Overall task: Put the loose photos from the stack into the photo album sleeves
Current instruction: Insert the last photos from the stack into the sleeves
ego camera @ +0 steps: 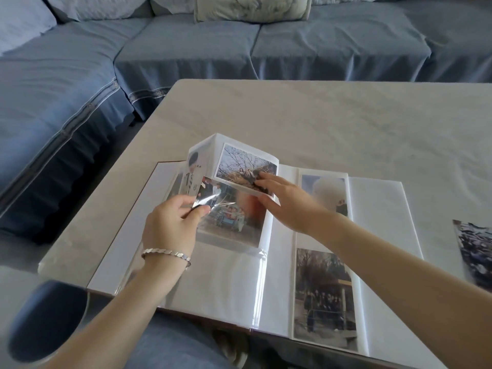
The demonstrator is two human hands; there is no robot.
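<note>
The photo album (378, 209) lies open on the bench (346, 115), near its near-left corner. One page (213, 145) arches up from the left half. The left hand (170, 225), with a bracelet (166, 254) on its wrist, has its fingers (198, 210) clamped on the clear sleeve film (213, 205) over a group photo (234, 219). The right hand (285, 203) reaches across the spine, its fingers (269, 179) straight and slightly apart, and touches the near right corner of a tree photo (239, 163) on the raised page. The stack of loose photos (474, 251) lies at the right edge, well apart from both hands. A blue sofa (186, 49) stands beyond the bench.
</note>
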